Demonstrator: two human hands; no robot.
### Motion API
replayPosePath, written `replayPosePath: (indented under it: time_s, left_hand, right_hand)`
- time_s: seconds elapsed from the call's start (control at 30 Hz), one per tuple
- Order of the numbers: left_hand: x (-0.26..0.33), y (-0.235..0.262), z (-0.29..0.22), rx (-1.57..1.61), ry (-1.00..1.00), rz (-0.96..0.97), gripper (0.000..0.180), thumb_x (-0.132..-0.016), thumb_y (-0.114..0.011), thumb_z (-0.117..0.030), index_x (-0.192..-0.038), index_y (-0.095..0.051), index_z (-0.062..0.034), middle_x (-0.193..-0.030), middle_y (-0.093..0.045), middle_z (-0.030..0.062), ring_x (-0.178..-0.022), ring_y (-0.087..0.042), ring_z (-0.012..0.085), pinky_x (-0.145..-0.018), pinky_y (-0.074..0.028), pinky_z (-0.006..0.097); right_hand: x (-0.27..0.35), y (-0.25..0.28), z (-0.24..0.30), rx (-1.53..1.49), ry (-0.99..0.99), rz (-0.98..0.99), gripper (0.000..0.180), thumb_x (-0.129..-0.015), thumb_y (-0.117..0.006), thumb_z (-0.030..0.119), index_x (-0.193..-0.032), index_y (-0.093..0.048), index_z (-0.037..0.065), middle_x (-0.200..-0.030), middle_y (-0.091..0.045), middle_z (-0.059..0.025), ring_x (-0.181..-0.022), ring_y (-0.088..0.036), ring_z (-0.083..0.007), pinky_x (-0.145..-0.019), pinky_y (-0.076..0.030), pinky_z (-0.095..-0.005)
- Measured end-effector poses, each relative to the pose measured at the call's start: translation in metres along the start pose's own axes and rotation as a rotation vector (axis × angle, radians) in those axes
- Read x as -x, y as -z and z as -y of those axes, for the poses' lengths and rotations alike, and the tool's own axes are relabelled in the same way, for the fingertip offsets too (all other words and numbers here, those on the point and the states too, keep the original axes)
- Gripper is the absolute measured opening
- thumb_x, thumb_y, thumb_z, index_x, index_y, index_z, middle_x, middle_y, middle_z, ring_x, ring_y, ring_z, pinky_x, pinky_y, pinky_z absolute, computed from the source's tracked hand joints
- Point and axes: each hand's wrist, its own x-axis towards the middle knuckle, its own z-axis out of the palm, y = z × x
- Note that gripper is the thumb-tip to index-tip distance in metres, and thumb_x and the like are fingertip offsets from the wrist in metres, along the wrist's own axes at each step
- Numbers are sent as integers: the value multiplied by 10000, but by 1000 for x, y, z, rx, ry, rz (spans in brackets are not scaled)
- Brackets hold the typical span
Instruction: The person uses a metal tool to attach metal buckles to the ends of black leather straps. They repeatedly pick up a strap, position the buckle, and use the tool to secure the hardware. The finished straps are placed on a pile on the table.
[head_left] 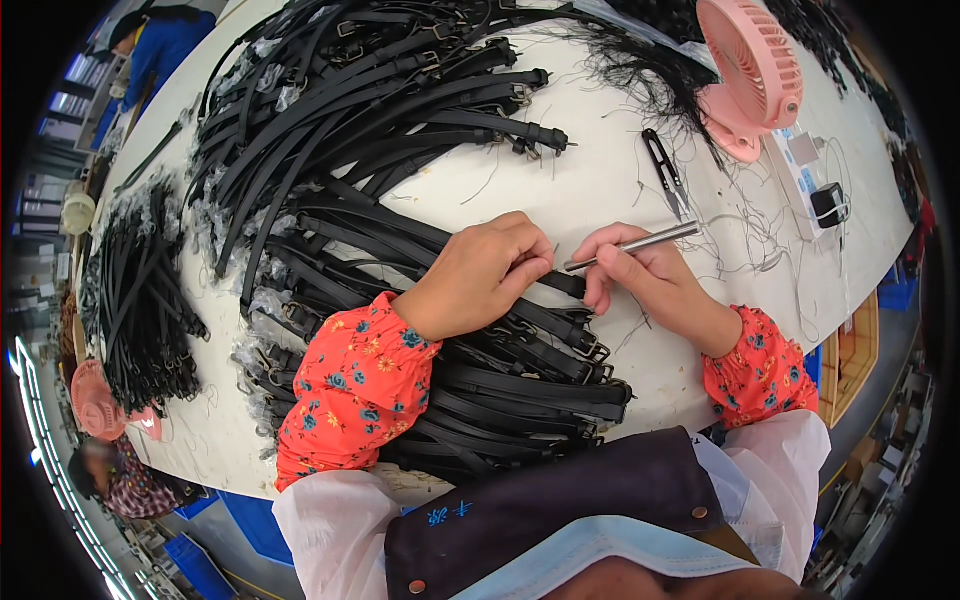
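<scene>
A slim silver metal rod (650, 241), pen-like in shape, lies in my right hand (655, 285) between thumb and fingers. Its left tip comes close to my left hand (490, 272), whose fingers are pinched together. What they hold is hidden. Between and below both hands runs the end of a black strap (562, 283), which the right fingertips seem to touch. Under my left forearm spreads a pile of black straps with metal buckles (540, 385). Black thread snips (664, 170) rest beyond my right hand, apart from it.
More buckled straps (370, 100) are heaped at the far left, and a smaller bundle (145, 300) lies left. A pink fan (755, 75), a white power strip (797, 175) with a black plug and loose threads (765, 235) occupy the right of the white table (600, 130). Other people are beyond its left edge.
</scene>
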Motion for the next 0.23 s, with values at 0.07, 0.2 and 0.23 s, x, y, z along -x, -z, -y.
replayPosePath:
  time_s: [0.07,0.2,0.23]
  left_hand:
    - [0,1,-1,4,0,1,63,-920,-664,-35,-956,-636,9,-891,-605,91,-715,-608,178,-671,-491,303]
    - [0,1,1,1,7,11,63,-923,-662,-40,-956,-637,7,-894,-607,90,-718,-609,178,-674,-491,302]
    - [0,2,-1,5,10,13,66,-926,-661,-46,-960,-638,6,-898,-607,90,-719,-609,178,-676,-492,305]
  right_hand:
    - [0,0,0,-2,-7,4,315,-1086,-491,287,-1159,-623,10,-814,-672,-53,-726,-639,-102,-680,-525,-248]
    - [0,1,0,-1,-15,18,315,-1086,-493,287,-1165,-623,11,-818,-672,-57,-731,-641,-105,-682,-527,-247]
    - [-1,1,0,0,-16,21,316,-1086,-493,287,-1166,-623,10,-819,-672,-58,-732,-642,-106,-682,-527,-247]
